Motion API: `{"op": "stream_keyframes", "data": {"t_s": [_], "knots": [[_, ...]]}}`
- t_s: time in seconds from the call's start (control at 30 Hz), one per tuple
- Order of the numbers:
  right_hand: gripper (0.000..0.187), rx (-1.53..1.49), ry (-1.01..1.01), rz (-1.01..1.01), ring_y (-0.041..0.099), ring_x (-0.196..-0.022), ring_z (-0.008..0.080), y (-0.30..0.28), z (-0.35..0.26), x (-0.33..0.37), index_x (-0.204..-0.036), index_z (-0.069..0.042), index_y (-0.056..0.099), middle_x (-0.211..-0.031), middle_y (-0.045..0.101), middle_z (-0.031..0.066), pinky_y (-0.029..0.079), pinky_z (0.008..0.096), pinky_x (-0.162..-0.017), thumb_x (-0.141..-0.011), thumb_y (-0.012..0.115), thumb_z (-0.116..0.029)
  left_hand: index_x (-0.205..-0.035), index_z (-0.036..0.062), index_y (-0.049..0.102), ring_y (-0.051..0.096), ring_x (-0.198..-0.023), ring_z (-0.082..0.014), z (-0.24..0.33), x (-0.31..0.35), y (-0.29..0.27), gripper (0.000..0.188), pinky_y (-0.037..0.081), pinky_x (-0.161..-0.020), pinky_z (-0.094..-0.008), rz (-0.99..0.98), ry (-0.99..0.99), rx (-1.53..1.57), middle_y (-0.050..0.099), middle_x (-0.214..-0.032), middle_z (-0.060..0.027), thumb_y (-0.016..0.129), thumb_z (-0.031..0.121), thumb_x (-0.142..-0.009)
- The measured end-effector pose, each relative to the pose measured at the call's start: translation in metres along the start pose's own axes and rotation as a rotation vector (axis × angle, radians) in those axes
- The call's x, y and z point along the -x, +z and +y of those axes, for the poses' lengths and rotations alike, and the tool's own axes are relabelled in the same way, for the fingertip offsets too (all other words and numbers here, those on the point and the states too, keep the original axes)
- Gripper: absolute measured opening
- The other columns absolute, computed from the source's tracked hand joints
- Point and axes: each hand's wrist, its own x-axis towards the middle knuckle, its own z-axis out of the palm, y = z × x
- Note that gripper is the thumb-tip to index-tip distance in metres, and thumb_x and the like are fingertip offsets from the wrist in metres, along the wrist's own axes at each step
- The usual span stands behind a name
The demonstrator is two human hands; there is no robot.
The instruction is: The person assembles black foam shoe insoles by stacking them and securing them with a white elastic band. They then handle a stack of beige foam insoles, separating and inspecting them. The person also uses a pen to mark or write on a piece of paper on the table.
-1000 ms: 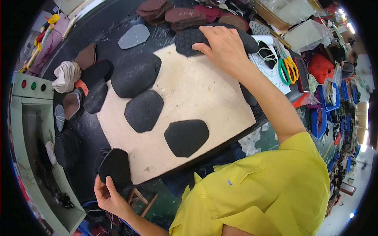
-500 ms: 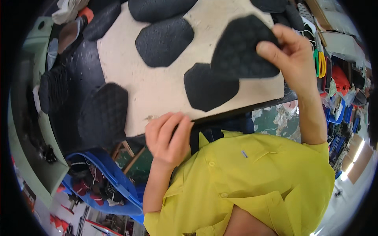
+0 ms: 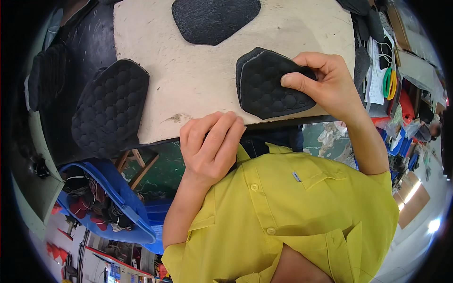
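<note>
My right hand (image 3: 325, 85) pinches a black quilted fabric piece (image 3: 269, 89) by its right side, thumb on top. This piece lies over another black piece (image 3: 241, 60) of like shape, whose upper left rim shows, at the board's near right. My left hand (image 3: 207, 144) is closed at the near edge, its fingers bent and close together; whatever is under them is hidden. Left of it lies a quilted black piece (image 3: 113, 104), partly over the board's left edge. Farther off, a smoother black piece (image 3: 212, 21) rests on the pale board (image 3: 188, 85).
A blue bin (image 3: 137, 221) holding dark and red bundled pieces stands below the table at the left. Ribbed black pieces (image 3: 47, 78) are stacked at the far left. Green and yellow scissor handles (image 3: 390, 84) hang at the right beside white paper (image 3: 374, 73).
My right hand has brought its quilted piece down and left onto the black piece at the near edge. My left hand stays at the edge. The view has shifted toward the near side.
</note>
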Motion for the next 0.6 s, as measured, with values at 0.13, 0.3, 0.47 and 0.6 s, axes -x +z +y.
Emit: {"op": "stream_keyframes", "data": {"t_s": [0.13,0.3,0.47,0.6], "knots": [[0.010,0.108,0.035,-0.023,0.056,-0.075,0.0029,-0.002,0.000,-0.003,-0.091,0.003,0.067,-0.080,0.065,-0.0011,0.048,0.0188,-0.067,-0.085,0.072,-0.003,-0.109,0.0154,0.072,0.055,-0.094,-0.0151,0.004,0.001,-0.002,0.031,0.039,-0.081,-0.0317,-0.105,-0.018,-0.131,0.060,-0.103,0.0022,0.070,0.016,-0.078],[0.014,0.109,-0.059,0.042,0.056,-0.069,0.0043,0.006,0.001,-0.001,-0.090,0.003,0.067,-0.076,0.065,0.0013,0.046,0.0211,-0.062,-0.084,0.074,-0.007,-0.117,0.0199,0.070,0.051,-0.096,-0.0139,0.009,0.001,-0.001,0.036,0.036,-0.083,-0.0328,-0.146,-0.037,-0.216,0.054,-0.104,0.0049,0.070,0.025,-0.082],[0.022,0.263,-0.121,0.148,0.057,-0.056,0.0142,0.011,0.000,-0.002,-0.087,0.002,0.067,-0.066,0.064,0.0110,0.046,0.0275,-0.055,-0.080,0.077,-0.017,-0.116,0.0129,0.070,0.050,-0.100,-0.0219,0.016,-0.004,-0.007,0.040,0.038,-0.086,-0.0352,-0.230,-0.071,-0.180,0.055,-0.110,-0.0022,0.076,0.026,-0.079],[0.021,0.362,-0.172,0.185,0.059,-0.056,0.0251,0.015,-0.005,-0.003,-0.086,0.001,0.067,-0.066,0.062,0.0142,0.048,0.0317,-0.054,-0.079,0.076,-0.017,-0.116,0.0025,0.067,0.056,-0.111,-0.0309,0.018,-0.030,0.002,0.045,0.047,-0.090,-0.0391,-0.187,-0.041,-0.014,0.057,-0.120,-0.0105,0.072,0.033,-0.084]]}}
